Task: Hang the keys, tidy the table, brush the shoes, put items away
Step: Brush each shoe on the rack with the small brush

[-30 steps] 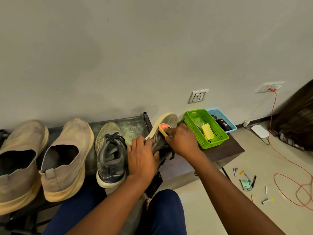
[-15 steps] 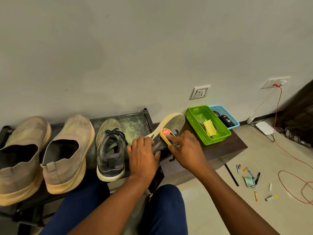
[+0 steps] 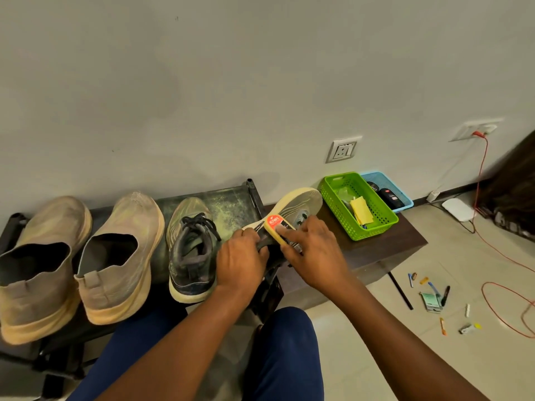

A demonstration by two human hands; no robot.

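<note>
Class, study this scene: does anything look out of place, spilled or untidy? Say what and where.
Yes. Small items, pens and bits of paper among them, lie scattered on the floor tiles beside the low table, not in the green basket. A red cable loops loose across the floor nearby. The shoes on the rack look dusty.

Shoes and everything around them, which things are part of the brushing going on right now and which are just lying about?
In use:
left hand holding the tipped dark sneaker
right hand gripping the tan red-labelled shoe brush

Lying about:
upright dark laced sneaker
two beige slip-on shoes
green plastic basket
blue plastic basket
pens and small scraps on the floor
red cable
</note>
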